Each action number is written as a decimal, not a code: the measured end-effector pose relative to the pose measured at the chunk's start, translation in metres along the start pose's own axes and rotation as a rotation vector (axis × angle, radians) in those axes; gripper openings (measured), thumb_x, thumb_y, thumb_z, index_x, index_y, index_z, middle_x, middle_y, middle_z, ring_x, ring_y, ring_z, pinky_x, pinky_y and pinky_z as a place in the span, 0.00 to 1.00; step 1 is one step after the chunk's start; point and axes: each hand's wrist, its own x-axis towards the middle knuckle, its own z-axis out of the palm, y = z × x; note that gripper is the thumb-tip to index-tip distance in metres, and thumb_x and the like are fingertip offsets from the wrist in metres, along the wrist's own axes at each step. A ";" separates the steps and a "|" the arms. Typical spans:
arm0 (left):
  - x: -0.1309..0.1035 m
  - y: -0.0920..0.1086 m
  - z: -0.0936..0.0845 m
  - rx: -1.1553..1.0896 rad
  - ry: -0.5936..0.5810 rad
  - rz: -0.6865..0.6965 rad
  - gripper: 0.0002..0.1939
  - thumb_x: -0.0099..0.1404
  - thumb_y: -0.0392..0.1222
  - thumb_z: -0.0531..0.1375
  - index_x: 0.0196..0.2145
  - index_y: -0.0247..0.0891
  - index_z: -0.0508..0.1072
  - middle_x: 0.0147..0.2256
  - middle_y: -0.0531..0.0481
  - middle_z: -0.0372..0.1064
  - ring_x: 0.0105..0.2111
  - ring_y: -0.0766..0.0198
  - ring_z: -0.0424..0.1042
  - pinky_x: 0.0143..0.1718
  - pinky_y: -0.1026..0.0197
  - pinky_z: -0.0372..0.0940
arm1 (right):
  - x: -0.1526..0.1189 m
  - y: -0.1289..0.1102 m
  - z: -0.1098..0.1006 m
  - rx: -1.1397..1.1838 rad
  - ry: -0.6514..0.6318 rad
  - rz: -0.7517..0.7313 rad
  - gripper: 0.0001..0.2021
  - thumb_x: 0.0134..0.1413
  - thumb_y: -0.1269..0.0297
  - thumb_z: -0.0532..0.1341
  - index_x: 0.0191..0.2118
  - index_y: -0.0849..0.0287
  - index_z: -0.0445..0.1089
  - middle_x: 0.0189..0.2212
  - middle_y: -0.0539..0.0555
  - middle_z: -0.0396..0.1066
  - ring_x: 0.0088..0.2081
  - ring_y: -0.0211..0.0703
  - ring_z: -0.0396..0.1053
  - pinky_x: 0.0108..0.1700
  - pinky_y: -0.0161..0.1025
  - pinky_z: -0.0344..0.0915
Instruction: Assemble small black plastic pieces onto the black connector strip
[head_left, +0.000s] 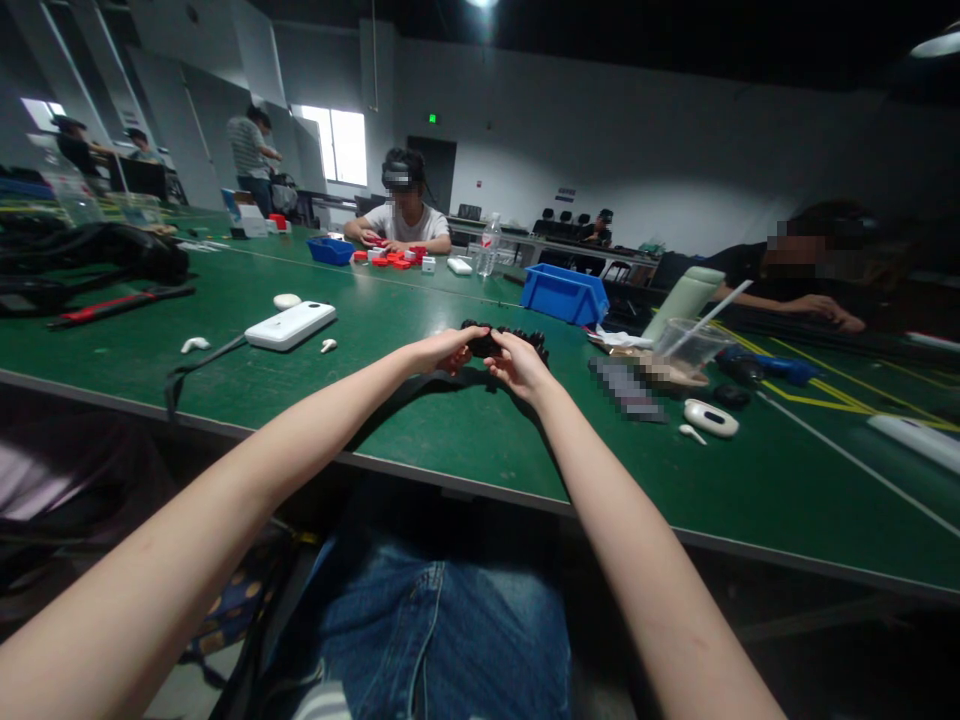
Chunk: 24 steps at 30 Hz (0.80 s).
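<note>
As curled hands (446, 350) (520, 366) pinch a black object (484, 345), green tabletop (465, 440) crosses a dim room (517, 120).

The left hand (445, 350) and right hand (523, 368) partly hide a black object (483, 347) too small to identify.

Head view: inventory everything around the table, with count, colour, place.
Table: 1, green, across view
Black item: count unclear, black, centre
Bins: 2, blue, ahead right and far left
Small pieces: several, red and white, far side
Bottles: 2, clear, far and left
Flask: 1, pale green, right
Cup: 1, clear, beside the flask
Blurred slab: 1, colour unclear, right
Device: 1, white, left
Earbuds: 3, white, two left, one right
Cases: 2, whitish, left and right
Drill: 1, blue-black, right
Tool: 1, red-black, left
Bundle: 1, black, left
People: at least 6, mixed clothing, around the room
Jeans: 1, blue, bottom
Left hand: 1, bare, on the black item
Right hand: 1, bare, on the black item
</note>
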 end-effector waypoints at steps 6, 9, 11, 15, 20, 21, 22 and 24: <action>-0.002 0.001 0.000 0.029 -0.058 0.002 0.26 0.60 0.57 0.55 0.13 0.38 0.56 0.12 0.56 0.48 0.13 0.72 0.50 0.16 0.65 0.52 | -0.001 0.000 0.001 -0.011 0.037 -0.019 0.07 0.54 0.66 0.59 0.28 0.58 0.62 0.20 0.44 0.63 0.16 0.26 0.58 0.18 0.25 0.54; -0.001 0.000 -0.001 0.032 -0.064 0.003 0.27 0.59 0.58 0.56 0.13 0.37 0.56 0.13 0.56 0.49 0.13 0.72 0.51 0.16 0.65 0.52 | -0.001 -0.001 0.001 -0.006 0.047 -0.018 0.07 0.56 0.67 0.58 0.27 0.59 0.62 0.19 0.43 0.61 0.15 0.25 0.58 0.17 0.25 0.53; -0.001 0.000 -0.001 0.042 -0.066 0.009 0.27 0.58 0.59 0.57 0.13 0.37 0.57 0.13 0.56 0.50 0.13 0.72 0.52 0.16 0.65 0.53 | -0.002 -0.001 0.001 -0.011 0.050 -0.013 0.08 0.56 0.68 0.58 0.27 0.59 0.62 0.18 0.43 0.60 0.15 0.25 0.58 0.17 0.25 0.53; -0.001 -0.002 -0.002 0.085 -0.087 0.038 0.25 0.54 0.61 0.60 0.17 0.35 0.62 0.14 0.56 0.54 0.13 0.74 0.53 0.16 0.66 0.51 | -0.001 -0.001 0.000 -0.011 0.066 -0.005 0.08 0.56 0.68 0.58 0.27 0.59 0.61 0.17 0.43 0.60 0.14 0.25 0.59 0.16 0.24 0.53; -0.001 -0.002 -0.002 0.146 -0.077 0.063 0.23 0.52 0.59 0.62 0.22 0.34 0.67 0.18 0.54 0.61 0.15 0.73 0.58 0.17 0.67 0.55 | 0.002 0.001 0.000 0.009 0.067 -0.036 0.07 0.55 0.70 0.59 0.26 0.60 0.62 0.19 0.45 0.65 0.15 0.26 0.62 0.16 0.24 0.56; -0.001 -0.002 -0.002 0.158 -0.072 0.071 0.22 0.52 0.58 0.63 0.22 0.34 0.67 0.18 0.54 0.61 0.16 0.73 0.59 0.17 0.67 0.56 | 0.003 0.001 0.000 0.008 0.068 -0.044 0.07 0.55 0.70 0.59 0.27 0.60 0.63 0.18 0.45 0.65 0.16 0.27 0.63 0.17 0.24 0.56; -0.001 -0.002 -0.002 0.169 -0.064 0.081 0.22 0.52 0.57 0.63 0.22 0.33 0.68 0.19 0.53 0.62 0.16 0.72 0.60 0.17 0.67 0.56 | 0.004 0.001 0.000 0.004 0.070 -0.052 0.06 0.54 0.70 0.60 0.27 0.60 0.64 0.18 0.46 0.66 0.16 0.27 0.63 0.17 0.24 0.57; -0.002 -0.002 -0.002 0.184 -0.050 0.098 0.21 0.51 0.56 0.64 0.24 0.33 0.69 0.20 0.53 0.64 0.17 0.72 0.61 0.18 0.67 0.58 | 0.005 0.002 0.000 -0.014 0.078 -0.070 0.05 0.52 0.69 0.62 0.28 0.61 0.66 0.17 0.46 0.66 0.16 0.28 0.63 0.18 0.25 0.58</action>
